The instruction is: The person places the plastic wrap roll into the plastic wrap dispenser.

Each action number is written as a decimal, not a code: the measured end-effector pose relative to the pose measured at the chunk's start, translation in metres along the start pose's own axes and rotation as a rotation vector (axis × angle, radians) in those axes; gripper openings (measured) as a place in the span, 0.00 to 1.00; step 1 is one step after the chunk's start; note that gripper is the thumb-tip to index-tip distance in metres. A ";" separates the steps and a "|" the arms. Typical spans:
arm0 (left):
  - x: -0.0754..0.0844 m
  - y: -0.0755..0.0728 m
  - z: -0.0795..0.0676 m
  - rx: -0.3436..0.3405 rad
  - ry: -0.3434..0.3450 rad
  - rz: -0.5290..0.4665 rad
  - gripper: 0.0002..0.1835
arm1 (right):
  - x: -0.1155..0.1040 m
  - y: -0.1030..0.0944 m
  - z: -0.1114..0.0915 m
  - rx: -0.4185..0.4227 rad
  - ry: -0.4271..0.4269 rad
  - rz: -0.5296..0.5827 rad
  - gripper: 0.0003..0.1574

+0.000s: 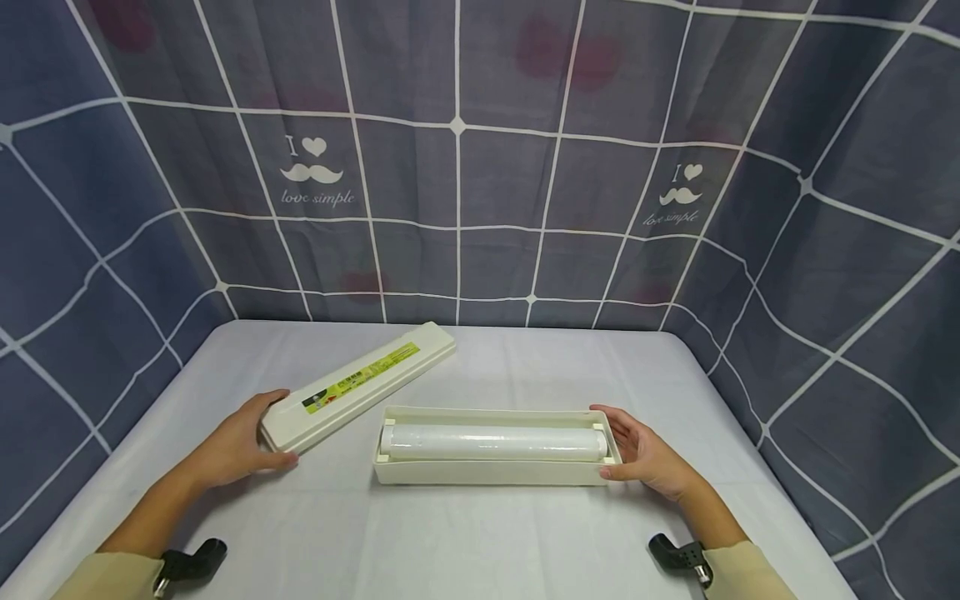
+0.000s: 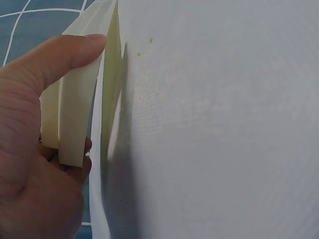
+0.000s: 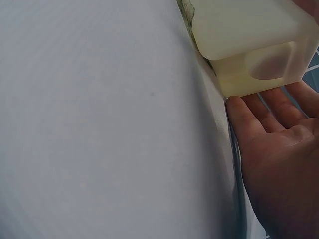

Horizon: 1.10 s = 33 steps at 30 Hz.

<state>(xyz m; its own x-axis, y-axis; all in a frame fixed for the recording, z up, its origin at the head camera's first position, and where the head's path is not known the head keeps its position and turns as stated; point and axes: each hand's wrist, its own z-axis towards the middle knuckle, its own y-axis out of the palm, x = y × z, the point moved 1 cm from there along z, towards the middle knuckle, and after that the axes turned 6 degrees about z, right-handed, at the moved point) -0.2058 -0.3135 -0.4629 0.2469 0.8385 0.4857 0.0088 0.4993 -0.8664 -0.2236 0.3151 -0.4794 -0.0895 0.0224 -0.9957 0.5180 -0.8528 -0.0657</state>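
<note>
My left hand (image 1: pixel 238 443) grips the lower left end of a long cream lid (image 1: pixel 405 367) with a green label (image 1: pixel 362 377). The lid lies slanted, its far end pointing up and right. In the left wrist view, the thumb lies along one side of the lid (image 2: pixel 77 107) and fingertips show at its other side. Nearer the middle stands an open cream box (image 1: pixel 487 474) with a white roll of plastic wrap (image 1: pixel 495 442) lying lengthwise inside. My right hand (image 1: pixel 651 457) holds the box's right end, thumb at the front corner and fingers at the back corner.
A white cloth covers the table (image 1: pixel 480 542). Dark grey-blue curtains (image 1: pixel 495 175) with a white grid enclose its back and both sides. Black wrist mounts (image 1: pixel 193 560) sit at both sleeve cuffs.
</note>
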 end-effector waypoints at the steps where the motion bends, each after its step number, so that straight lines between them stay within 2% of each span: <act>1: 0.001 0.000 0.000 -0.001 0.000 -0.002 0.62 | 0.000 0.000 0.000 0.000 0.002 0.000 0.64; 14: 0.005 -0.002 -0.002 -0.026 -0.008 -0.016 0.63 | 0.000 0.001 -0.001 -0.019 -0.007 0.018 0.65; 33: 0.002 -0.005 -0.004 0.085 -0.007 -0.041 0.64 | 0.000 0.000 0.000 -0.015 0.000 0.010 0.65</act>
<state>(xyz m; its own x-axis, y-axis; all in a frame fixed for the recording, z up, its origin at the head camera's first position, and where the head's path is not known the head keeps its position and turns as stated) -0.2016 -0.3153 -0.4587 0.2413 0.8184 0.5215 -0.0635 0.5495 -0.8331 -0.2237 0.3150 -0.4795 -0.0837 0.0137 -0.9964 0.5316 -0.8451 -0.0563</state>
